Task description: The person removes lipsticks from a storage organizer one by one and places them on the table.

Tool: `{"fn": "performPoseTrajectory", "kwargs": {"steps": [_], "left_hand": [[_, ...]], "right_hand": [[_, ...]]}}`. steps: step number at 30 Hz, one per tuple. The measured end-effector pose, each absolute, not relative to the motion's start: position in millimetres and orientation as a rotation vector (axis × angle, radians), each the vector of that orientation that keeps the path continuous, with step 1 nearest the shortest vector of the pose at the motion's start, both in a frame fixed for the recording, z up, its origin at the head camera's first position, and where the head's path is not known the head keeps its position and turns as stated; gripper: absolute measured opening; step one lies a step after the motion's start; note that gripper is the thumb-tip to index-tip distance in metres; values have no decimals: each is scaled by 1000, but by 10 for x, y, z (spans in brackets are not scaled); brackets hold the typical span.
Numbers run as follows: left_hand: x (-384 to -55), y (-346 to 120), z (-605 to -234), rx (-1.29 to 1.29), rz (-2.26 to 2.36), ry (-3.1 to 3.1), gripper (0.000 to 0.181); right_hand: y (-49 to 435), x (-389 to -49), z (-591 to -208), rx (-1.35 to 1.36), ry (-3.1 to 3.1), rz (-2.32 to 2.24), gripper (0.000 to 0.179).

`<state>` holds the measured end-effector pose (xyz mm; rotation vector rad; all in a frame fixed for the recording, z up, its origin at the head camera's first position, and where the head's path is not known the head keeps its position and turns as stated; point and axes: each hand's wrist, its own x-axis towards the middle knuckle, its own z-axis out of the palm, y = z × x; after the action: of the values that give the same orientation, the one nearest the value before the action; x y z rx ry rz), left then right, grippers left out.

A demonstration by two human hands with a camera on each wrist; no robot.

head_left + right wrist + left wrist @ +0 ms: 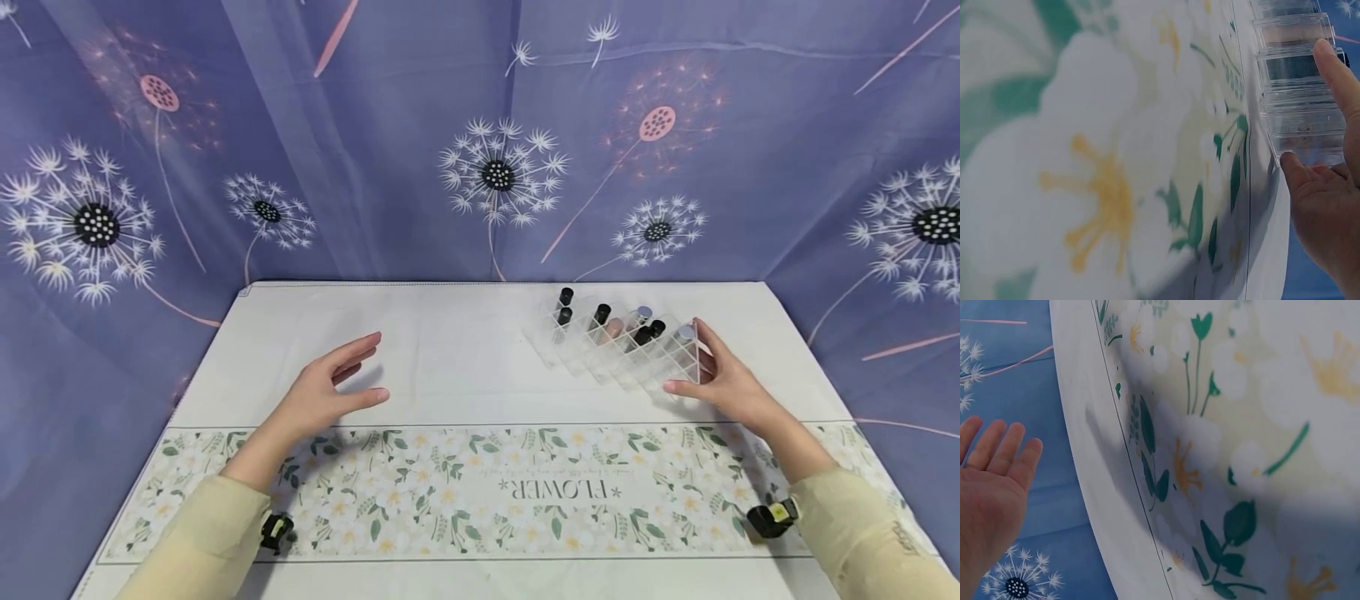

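Observation:
A clear plastic lipstick organizer [637,371] with slanted lattice compartments stands on the white cloth, right of centre toward the back. Several tubes sit upright in it, among them a black-capped tube [602,314], a pinkish tube [612,327] and a silver-blue-capped tube [643,314]. My right hand [731,385] grips the organizer's right end, thumb at the front and fingers behind. In the right wrist view the thumb and a fingertip meet the clear wall [1304,122]. My left hand [326,390] hovers over the cloth at the left, fingers extended, thumb apart, holding nothing.
A floral band [420,492] with the upside-down word FLOWER crosses the front of the table cloth [450,358]. Purple dandelion curtains [390,167] hang behind and on both sides. Each wrist wears a small black camera, such as the one at the left sleeve [277,531].

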<state>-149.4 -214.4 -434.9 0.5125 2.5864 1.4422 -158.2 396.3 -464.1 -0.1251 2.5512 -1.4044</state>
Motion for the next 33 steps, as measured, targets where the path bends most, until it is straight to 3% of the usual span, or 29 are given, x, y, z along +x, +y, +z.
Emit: {"fn": "performPoseTrajectory", "kwargs": {"steps": [33], "left_hand": [[-1621, -2126, -4250, 571, 1507, 2595, 79]], "right_hand": [[3159, -1914, -4673, -426, 2384, -1511, 123]]}}
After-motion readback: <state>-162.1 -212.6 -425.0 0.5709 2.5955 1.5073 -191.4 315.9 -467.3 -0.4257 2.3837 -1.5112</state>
